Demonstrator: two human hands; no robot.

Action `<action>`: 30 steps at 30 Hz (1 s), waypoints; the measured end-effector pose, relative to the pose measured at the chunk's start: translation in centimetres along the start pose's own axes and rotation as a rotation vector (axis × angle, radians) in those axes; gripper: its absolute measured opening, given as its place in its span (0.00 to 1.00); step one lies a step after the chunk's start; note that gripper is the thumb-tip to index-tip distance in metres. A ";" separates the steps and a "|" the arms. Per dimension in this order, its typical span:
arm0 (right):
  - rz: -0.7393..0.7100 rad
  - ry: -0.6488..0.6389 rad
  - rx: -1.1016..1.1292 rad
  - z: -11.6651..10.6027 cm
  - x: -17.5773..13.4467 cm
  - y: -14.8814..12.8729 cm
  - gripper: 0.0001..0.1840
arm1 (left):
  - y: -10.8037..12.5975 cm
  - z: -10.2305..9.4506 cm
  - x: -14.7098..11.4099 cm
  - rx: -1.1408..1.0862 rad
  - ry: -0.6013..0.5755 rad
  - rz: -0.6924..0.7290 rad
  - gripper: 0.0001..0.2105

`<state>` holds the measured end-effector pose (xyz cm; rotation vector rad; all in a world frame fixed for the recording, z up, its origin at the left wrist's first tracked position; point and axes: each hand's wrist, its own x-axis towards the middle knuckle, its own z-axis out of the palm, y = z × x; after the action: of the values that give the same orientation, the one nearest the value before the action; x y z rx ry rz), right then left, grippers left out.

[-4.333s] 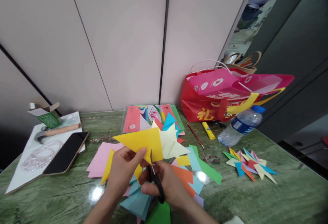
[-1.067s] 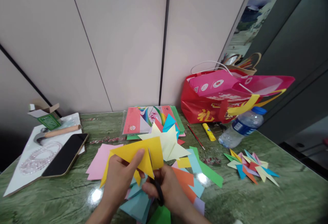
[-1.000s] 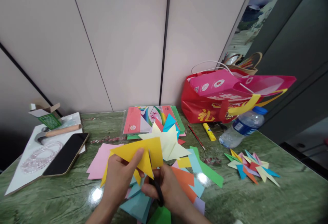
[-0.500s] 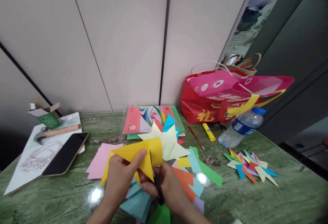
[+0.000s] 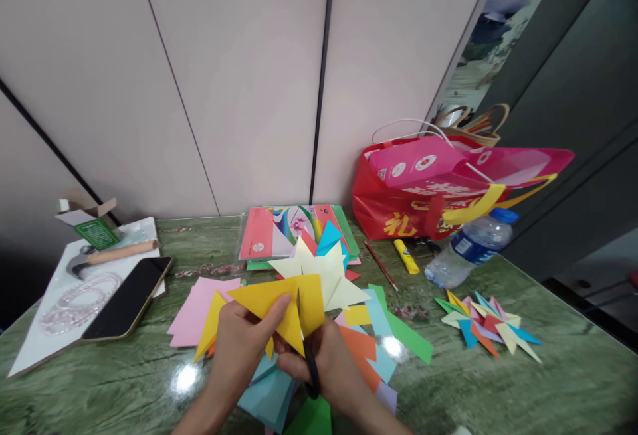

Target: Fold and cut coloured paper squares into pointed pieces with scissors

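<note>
Yellow paper (image 5: 272, 289) is pinched in the fingers of the left hand (image 5: 239, 342); at its five o'clock, black-handled scissors (image 5: 312, 363) are gripped by those of the right hand (image 5: 335, 358).

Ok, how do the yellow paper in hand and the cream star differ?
The yellow paper is vivid; the cream star is pale. The yellow paper is held up in the left hand; the cream star lies unheld. The scissors cross the yellow paper, not the cream star. Both look like paper with pointed corners.
</note>
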<state>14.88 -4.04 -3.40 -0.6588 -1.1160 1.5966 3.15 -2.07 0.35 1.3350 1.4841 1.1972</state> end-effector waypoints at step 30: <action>0.116 0.153 0.051 0.9 0.2 0.0 0.24 | -0.3 0.1 -0.4 -0.094 -0.029 -0.043 0.11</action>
<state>14.09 -4.11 -2.97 -0.8106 -0.9365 1.6373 3.27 -2.45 0.02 1.2465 1.4118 1.1999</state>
